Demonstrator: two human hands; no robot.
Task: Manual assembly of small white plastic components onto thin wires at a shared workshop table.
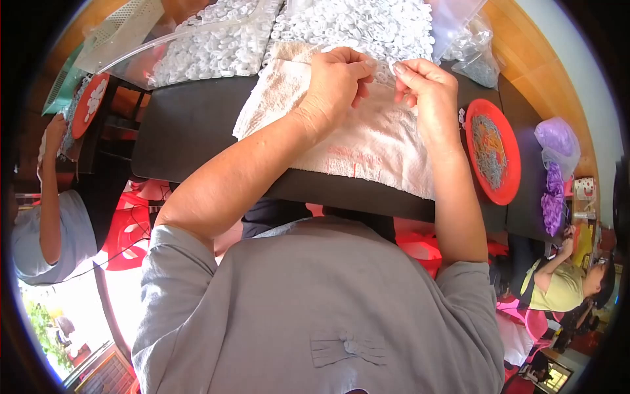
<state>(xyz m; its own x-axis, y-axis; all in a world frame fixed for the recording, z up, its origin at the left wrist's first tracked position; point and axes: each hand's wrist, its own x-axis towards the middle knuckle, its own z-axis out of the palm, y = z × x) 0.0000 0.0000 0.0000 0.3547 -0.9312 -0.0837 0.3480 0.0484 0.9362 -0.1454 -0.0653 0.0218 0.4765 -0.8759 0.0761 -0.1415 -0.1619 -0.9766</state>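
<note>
Over a cream towel [387, 148] on the dark table, my two hands are raised close together, a small gap apart. My left hand [338, 82] is closed in a pinch on something pale and tiny that I cannot make out. Between the thumb and forefinger of my right hand [426, 85] is a small white plastic clip [393, 67]. Just beyond my hands lies a big heap of similar white plastic clips [357, 29], and a second heap [213, 49] spreads to its left on clear plastic.
Right of my forearm stands a red dish [514, 154] of thin grey metal pins. Clear bags [476, 56] lie at the far right, purple bags [554, 177] nearer the edge. One person [56, 223] works at left beside another red dish [80, 125]; another [558, 289] sits at right.
</note>
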